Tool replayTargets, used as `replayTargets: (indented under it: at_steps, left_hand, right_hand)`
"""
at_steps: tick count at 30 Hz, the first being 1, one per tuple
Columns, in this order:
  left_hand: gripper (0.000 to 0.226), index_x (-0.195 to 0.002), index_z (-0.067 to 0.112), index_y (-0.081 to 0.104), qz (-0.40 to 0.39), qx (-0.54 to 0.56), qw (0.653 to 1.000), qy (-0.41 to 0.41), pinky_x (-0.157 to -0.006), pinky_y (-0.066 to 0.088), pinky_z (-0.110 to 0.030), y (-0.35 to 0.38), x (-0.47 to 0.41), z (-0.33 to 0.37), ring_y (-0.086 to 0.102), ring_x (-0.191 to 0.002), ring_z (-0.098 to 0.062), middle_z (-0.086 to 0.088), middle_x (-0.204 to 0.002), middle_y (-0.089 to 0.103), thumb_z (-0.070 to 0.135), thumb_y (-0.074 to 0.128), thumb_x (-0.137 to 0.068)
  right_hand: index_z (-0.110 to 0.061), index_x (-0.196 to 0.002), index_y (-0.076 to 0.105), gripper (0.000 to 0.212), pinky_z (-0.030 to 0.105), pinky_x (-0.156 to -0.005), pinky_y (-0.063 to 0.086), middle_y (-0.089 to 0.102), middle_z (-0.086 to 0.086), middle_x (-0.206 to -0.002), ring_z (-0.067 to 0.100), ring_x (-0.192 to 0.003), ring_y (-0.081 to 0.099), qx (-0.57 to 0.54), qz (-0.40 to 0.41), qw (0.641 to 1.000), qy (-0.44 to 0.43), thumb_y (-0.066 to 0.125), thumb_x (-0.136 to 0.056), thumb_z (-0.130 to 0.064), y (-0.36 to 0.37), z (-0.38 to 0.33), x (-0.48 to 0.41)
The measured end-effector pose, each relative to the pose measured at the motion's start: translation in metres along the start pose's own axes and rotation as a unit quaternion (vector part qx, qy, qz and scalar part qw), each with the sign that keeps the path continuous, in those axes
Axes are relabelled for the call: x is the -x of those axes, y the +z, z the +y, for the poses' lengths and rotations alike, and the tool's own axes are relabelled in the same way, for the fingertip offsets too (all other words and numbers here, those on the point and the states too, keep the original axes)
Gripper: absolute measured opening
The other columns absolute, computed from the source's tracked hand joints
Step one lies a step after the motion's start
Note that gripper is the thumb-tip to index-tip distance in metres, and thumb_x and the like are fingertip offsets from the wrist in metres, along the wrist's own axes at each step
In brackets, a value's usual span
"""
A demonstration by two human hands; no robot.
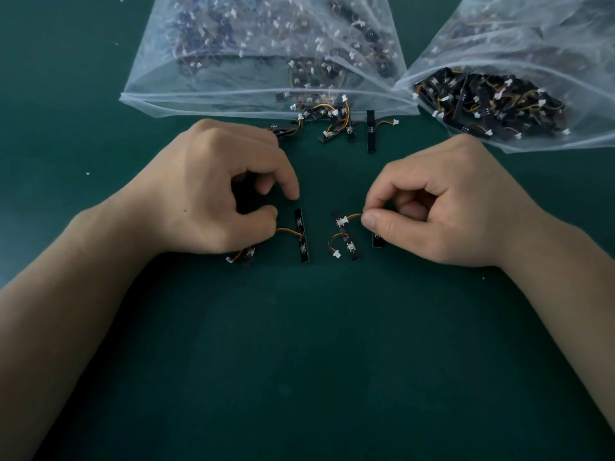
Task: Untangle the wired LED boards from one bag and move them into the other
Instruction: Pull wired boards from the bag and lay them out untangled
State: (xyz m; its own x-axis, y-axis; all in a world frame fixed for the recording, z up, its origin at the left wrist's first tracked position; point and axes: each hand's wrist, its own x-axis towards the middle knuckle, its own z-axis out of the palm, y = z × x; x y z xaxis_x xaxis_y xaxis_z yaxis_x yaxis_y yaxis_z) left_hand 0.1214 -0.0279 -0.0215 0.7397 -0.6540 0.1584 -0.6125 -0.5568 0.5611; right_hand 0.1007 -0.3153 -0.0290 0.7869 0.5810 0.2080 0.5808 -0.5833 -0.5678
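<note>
1. Nearest lies bare dark green table (306,361), matte and smooth; both forearms reach over it.
2. The left hand (213,194) pinches the thin orange-and-yellow wire (288,231) of a narrow black LED board (302,236), which lies flat just right of its thumb. Another small board (248,254) peeks from under the palm.
3. The right hand (432,201) pinches the wire of a second board (346,236) between thumb and forefinger; a white plug (336,254) dangles from that board's other lead.
4. The step in hand looks like pulling two boards apart. They now lie apart, so next likely comes lifting each freed one toward a bag, gently, since the leads seem limp and snag-prone.
5. Farther off, a loose cluster of boards (332,123) spills from the mouth of the left bag (216,61), crinkly translucent plastic.
6. At far right, the right bag (532,44) holds a dense heap of boards (486,104). I cannot tell which bag is the source.
</note>
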Motion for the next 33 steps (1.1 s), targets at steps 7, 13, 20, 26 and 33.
replayTargets:
  at_steps: [7, 13, 20, 26, 33]
  left_hand:
    - [0.024, -0.092, 0.019, 0.079, 0.006, 0.002, 1.000, 0.003, -0.061, 0.047, -0.037, 0.000, -0.001, -0.001, 0.060, -0.068, -0.019, 0.005, -0.075, 0.063, 0.007, 0.068, -0.074]
    - [0.019, -0.087, 0.017, 0.079, 0.026, 0.003, 1.000, -0.005, -0.057, 0.045, -0.032, 0.001, 0.000, 0.001, 0.060, -0.062, -0.018, 0.003, -0.071, 0.067, 0.007, 0.069, -0.074]
    - [0.017, -0.086, 0.005, 0.077, 0.143, -0.046, 0.989, 0.004, -0.063, 0.040, -0.026, 0.004, -0.002, 0.000, 0.054, -0.066, -0.017, -0.005, -0.072, 0.058, -0.005, 0.064, -0.082]
    - [0.017, -0.097, 0.006, 0.078, 0.201, -0.076, 0.976, -0.031, -0.083, 0.049, -0.035, 0.007, -0.005, -0.009, 0.060, -0.088, -0.025, -0.009, -0.098, 0.065, -0.001, 0.067, -0.087]
    - [0.025, -0.117, 0.016, 0.073, 0.201, -0.092, 0.973, -0.064, -0.092, 0.043, -0.029, 0.008, -0.005, -0.012, 0.053, -0.100, -0.016, 0.001, -0.112, 0.063, 0.015, 0.069, -0.092]
  right_hand:
    - [-0.026, -0.076, 0.074, 0.012, 0.033, -0.051, 0.041, 0.053, -0.005, -0.052, 0.017, -0.050, 0.053, 0.002, -0.003, 1.000, 0.002, 0.075, -0.087, -0.030, 0.001, 0.000, 0.001]
    - [-0.026, -0.076, 0.074, 0.011, 0.032, -0.051, 0.042, 0.051, -0.007, -0.051, 0.018, -0.051, 0.053, 0.008, 0.004, 1.000, 0.001, 0.076, -0.087, -0.029, 0.001, 0.000, 0.001]
    - [-0.011, -0.105, 0.074, 0.013, 0.029, -0.086, 0.047, 0.062, 0.000, -0.097, 0.015, -0.092, 0.060, 0.040, 0.153, 0.987, 0.027, 0.067, -0.095, -0.016, 0.005, 0.003, -0.005]
    - [-0.019, -0.118, 0.077, 0.030, 0.048, -0.109, 0.041, 0.067, -0.005, -0.126, 0.022, -0.119, 0.057, 0.116, 0.117, 0.982, 0.089, 0.058, -0.101, -0.034, 0.009, 0.006, -0.009]
    - [-0.024, -0.098, 0.076, 0.009, 0.041, -0.077, 0.057, 0.070, -0.013, -0.090, 0.010, -0.082, 0.064, 0.097, 0.166, 0.973, 0.125, 0.073, -0.090, -0.026, 0.004, 0.002, -0.007]
